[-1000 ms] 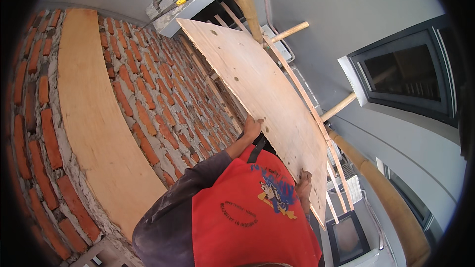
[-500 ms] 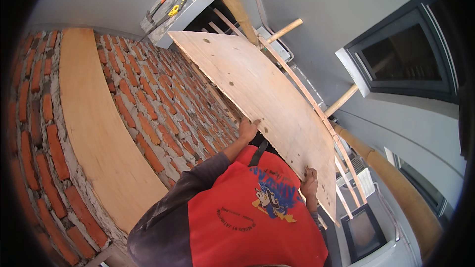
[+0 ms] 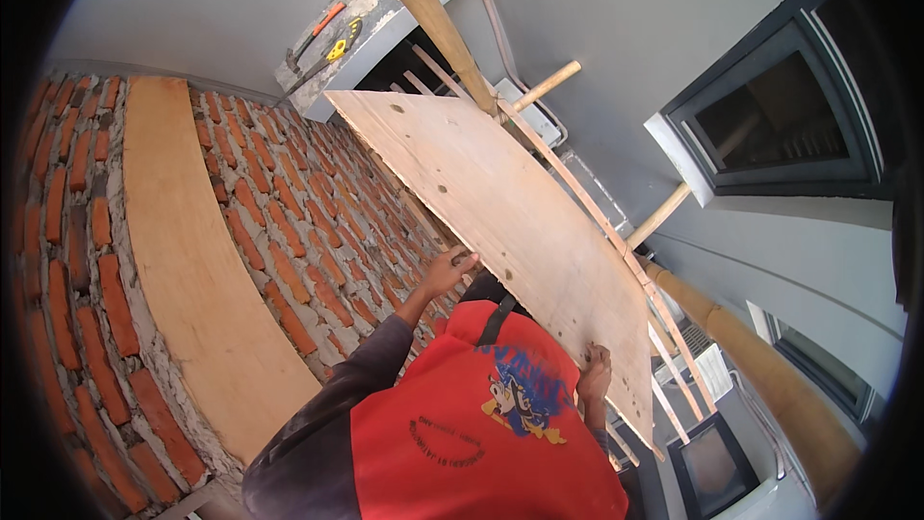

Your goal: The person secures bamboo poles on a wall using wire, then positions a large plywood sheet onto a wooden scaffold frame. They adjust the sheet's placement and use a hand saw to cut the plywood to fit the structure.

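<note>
A large pale plywood sheet point(image 3: 510, 193) with dark knots lies tilted in front of me, running from upper left to lower right. My left hand point(image 3: 449, 272) is at its near left edge, fingers bent, fingertips touching the rim. Farther down the same edge, my right hand point(image 3: 595, 374) grips the sheet near its lower corner, its fingers curled on top. The sheet hides part of each hand's underside.
To the left is a brick wall point(image 3: 279, 197) with rough mortar and a long plywood strip point(image 3: 192, 270). A handsaw point(image 3: 339, 46) and an orange-handled tool point(image 3: 327, 19) lie on a ledge. Bamboo poles point(image 3: 423, 10) and wooden slats point(image 3: 587, 197) stand beyond the sheet, beside windows point(image 3: 780, 116).
My left hand has drawn back from the sheet's upper face to its edge. The right hand keeps its hold. The whole view has shifted slightly.
</note>
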Tool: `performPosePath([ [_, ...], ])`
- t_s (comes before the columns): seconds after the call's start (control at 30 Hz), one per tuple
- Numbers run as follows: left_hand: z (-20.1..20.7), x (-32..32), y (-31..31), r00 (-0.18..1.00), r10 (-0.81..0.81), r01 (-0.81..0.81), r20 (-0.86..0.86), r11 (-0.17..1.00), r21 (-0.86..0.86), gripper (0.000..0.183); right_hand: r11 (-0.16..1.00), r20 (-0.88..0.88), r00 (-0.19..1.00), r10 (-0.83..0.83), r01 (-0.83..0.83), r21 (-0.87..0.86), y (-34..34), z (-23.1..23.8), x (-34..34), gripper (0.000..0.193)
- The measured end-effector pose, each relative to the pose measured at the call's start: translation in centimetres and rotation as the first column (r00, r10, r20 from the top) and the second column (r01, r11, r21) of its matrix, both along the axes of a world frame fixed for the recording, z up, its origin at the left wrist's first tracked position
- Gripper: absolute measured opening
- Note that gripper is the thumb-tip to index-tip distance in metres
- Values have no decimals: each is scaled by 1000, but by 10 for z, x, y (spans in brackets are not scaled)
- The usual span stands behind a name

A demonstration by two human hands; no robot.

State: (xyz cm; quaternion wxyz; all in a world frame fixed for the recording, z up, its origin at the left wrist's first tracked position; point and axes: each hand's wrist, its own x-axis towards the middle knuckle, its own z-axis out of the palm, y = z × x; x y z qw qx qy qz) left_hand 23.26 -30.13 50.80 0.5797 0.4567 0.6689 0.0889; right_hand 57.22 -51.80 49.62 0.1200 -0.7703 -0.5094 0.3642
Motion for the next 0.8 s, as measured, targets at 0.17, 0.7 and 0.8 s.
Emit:
performPosePath([
  [0.17,-14,-6,2,993,115,-117,-31,988,-99,73,997,-14,1000,14,-12,79,-4,-9,9,42],
  [0.7,-8,18,7,958,254,-237,137,963,-130,65,988,-70,996,49,-38,149,16,11,20,34],
  [0.8,16,44,28,807,537,-457,247,832,-314,60,983,-69,997,33,-20,182,19,14,25,32],
])
